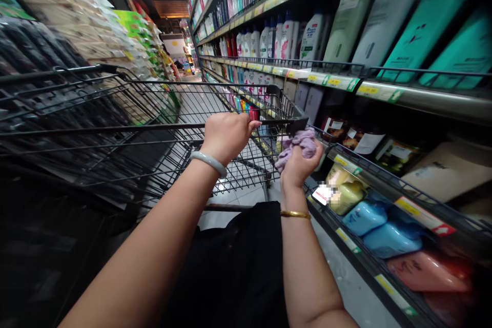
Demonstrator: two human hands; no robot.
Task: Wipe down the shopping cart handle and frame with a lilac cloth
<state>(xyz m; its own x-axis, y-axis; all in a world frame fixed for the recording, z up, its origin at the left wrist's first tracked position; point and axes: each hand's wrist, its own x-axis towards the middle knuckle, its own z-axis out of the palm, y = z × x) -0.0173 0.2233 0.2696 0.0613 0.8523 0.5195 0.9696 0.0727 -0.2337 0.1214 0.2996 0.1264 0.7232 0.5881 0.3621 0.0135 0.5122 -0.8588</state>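
Note:
My left hand (226, 133), with a pale bangle (208, 163) at its wrist, is closed around the dark top bar of a black wire shopping cart (161, 125). In my right hand (302, 164) is a crumpled purple cloth (298, 148), bunched between thumb and fingers beside the cart's right corner (296, 124). A gold bracelet (295, 214) circles that wrist. The wire mesh and the floor show through the part of the basket in front of me.
Shelves (334, 82) of shampoo bottles line the right side, close to my right hand. Blue bottles (365, 218) and a red bottle (426, 271) lie on the lower shelf. Stacked packages (77, 25) stand on the left. A tiled aisle (196, 105) runs ahead.

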